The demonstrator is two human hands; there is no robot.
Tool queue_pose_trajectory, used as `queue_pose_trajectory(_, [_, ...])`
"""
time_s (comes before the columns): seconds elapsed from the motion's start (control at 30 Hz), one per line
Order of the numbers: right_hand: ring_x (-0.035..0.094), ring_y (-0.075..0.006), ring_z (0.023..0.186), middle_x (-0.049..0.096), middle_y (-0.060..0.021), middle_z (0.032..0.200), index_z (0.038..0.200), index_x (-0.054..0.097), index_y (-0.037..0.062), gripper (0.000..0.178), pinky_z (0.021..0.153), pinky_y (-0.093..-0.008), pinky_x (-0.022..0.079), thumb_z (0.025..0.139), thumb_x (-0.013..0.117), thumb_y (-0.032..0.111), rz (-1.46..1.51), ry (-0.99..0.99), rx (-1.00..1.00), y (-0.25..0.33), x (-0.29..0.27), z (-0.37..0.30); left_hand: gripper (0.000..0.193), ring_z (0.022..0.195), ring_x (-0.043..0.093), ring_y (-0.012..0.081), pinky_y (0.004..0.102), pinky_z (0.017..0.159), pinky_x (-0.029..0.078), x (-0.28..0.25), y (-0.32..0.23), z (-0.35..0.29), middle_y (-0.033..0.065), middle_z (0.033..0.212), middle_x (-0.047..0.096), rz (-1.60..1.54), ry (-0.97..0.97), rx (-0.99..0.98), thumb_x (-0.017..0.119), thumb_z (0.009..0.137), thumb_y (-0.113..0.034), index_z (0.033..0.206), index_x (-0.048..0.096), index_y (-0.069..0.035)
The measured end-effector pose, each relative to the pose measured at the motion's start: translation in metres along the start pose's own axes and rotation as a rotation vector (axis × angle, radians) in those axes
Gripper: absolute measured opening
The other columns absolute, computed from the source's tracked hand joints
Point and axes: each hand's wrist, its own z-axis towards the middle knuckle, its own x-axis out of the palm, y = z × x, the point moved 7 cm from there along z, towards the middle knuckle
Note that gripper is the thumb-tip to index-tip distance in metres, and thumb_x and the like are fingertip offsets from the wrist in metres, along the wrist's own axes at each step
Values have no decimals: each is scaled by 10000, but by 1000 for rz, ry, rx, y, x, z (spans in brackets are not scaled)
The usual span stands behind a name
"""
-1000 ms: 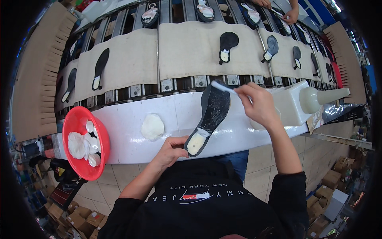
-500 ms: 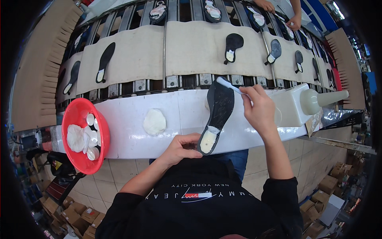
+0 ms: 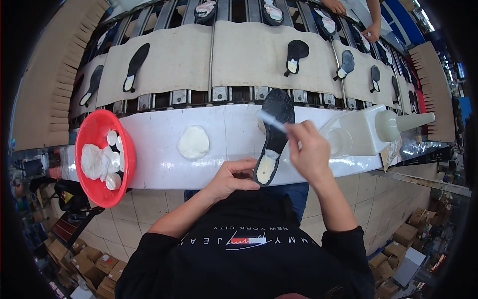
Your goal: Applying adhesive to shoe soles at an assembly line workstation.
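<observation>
A black shoe sole (image 3: 277, 107) with a pale cream heel patch stands out over the white table's front part, its toe pointing away from me. My left hand (image 3: 230, 177) pinches its heel end between thumb and fingers. In my right hand (image 3: 309, 152) is a small white brush (image 3: 273, 121), gripped by its handle and smeared by motion. Its head lies across the sole just below the toe part; whether it touches is unclear. A flat white round pad (image 3: 193, 142) lies on the table left of the sole.
At the left stands a red basin (image 3: 130, 154) holding white round pieces and a white cloth. A translucent squeeze bottle (image 3: 358, 130) lies at the right. Beyond, a roller conveyor carries a beige cloth (image 3: 164, 65) with several soles. Another person's hand (image 3: 371, 33) works at far right.
My right hand has drawn the brush back from the toe tip, nearer to me and a little left. My left hand keeps hold of the heel end.
</observation>
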Motion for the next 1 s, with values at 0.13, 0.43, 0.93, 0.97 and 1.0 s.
queue_pose_trajectory(0.13, [584,-290,650,547,-75,775,877,631,126,118,542,-381,464,763,612,98,152,21,-45,17,-7,-7,499,912,565,113,243,791,457,-1,0,-1,46,1149,541,7,7,47,692,671,61,1151,580,-14])
queue_pose_trajectory(0.43, [579,-308,633,555,-97,793,905,628,92,135,552,-382,462,778,592,65,183,-5,29,19,-18,-31,500,948,569,136,259,826,464,6,0,0,40,1150,521,20,35,91,690,678,61,1158,572,-12])
queue_pose_trajectory(0.93, [581,-282,610,551,-107,777,937,610,60,169,539,-348,458,777,591,11,199,2,158,20,-26,-67,546,986,574,166,288,886,459,8,-11,4,31,1126,507,82,8,147,689,676,90,1192,529,14])
queue_pose_trajectory(0.97, [581,-275,602,551,-110,776,937,610,55,165,533,-344,458,780,588,7,224,37,113,31,-25,-71,546,986,574,166,288,886,459,6,-9,4,31,1126,507,84,6,145,689,676,90,1192,529,14])
queue_pose_trajectory(1.0, [583,-269,597,551,-108,772,933,611,50,162,529,-343,459,779,587,5,276,38,119,34,-28,-72,551,984,576,168,293,891,459,2,-11,4,33,1134,506,97,-7,194,688,674,96,1194,529,10])
